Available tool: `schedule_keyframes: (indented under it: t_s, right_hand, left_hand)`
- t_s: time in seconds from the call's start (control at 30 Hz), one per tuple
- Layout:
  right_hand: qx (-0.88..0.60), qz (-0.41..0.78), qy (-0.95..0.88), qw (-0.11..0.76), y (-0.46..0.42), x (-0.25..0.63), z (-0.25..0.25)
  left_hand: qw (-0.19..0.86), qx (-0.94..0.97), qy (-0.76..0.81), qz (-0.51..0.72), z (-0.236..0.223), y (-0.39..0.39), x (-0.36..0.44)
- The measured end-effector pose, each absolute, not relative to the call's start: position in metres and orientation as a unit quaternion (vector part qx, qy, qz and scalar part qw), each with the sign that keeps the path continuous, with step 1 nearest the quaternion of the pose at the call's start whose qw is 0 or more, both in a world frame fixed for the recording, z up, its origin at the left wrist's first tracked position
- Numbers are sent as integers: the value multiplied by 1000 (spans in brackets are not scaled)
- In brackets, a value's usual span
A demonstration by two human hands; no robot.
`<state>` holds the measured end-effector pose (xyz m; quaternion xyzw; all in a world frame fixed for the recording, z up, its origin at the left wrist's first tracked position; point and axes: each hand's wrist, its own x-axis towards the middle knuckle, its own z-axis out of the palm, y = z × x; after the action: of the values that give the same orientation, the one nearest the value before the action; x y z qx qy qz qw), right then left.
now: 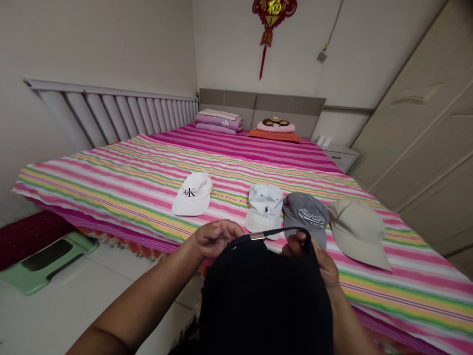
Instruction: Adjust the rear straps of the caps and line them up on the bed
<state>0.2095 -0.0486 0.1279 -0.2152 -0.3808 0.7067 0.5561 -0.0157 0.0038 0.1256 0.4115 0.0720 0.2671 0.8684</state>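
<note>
A dark baseball cap (266, 301) is held up close to me, its back strap with a metal buckle turned away toward the bed. My left hand (219, 236) grips the cap's edge left of the buckle, fingers curled. On the other side my right hand (314, 256) is closed round the strap end, partly hidden by the cap. Beyond them on the bed lie a white cap with black letters (194, 195), a pale cap with a small dark emblem (264, 207), a grey cap with white lettering (306, 214) and a beige cap (358, 231).
The caps rest on a bed with a striped sheet (121, 170). Folded purple bedding (219, 122) and a pink and orange pile (275, 129) lie by the headboard (288, 108). A green stool (51, 261) stands on the floor at left; a wardrobe (417, 113) is at right.
</note>
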Motion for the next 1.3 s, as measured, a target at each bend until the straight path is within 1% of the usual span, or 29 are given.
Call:
schedule_keyframes:
  t_s: [0.13,0.23,0.37,0.53,0.63,0.83,0.93,1.03,1.13,1.3]
  right_hand:
    - [-281,689,-335,578,-36,209,118]
    - [-285,710,-285,577,-29,210,107]
    - [-280,741,-233,564,-23,208,89]
    - [-271,777,-206,529,-20,201,71]
    - [-259,797,-218,501,-20,199,66]
    - [-228,831,-333,382,-16,204,62]
    - [-211,836,-368,348,-11,202,65]
    - [-180,842,-382,335,-8,195,75]
    - [-177,842,-375,344,-8,186,79]
    - [-214,830,-358,371,-12,179,60]
  left_hand:
    - [881,367,73,290,92,2,-12]
    - [876,343,79,328,69,-1,-15]
    - [870,324,79,364,46,-8,-21]
    - [863,296,83,401,27,-13,-27]
    - [856,276,80,429,23,-13,-29]
    - [852,272,91,439,27,-13,-30]
    - [856,278,94,426,30,-14,-28]
    - [862,285,103,407,33,-14,-25]
    - [866,277,117,399,35,-14,-23]
    - [849,267,141,434,42,-12,-21]
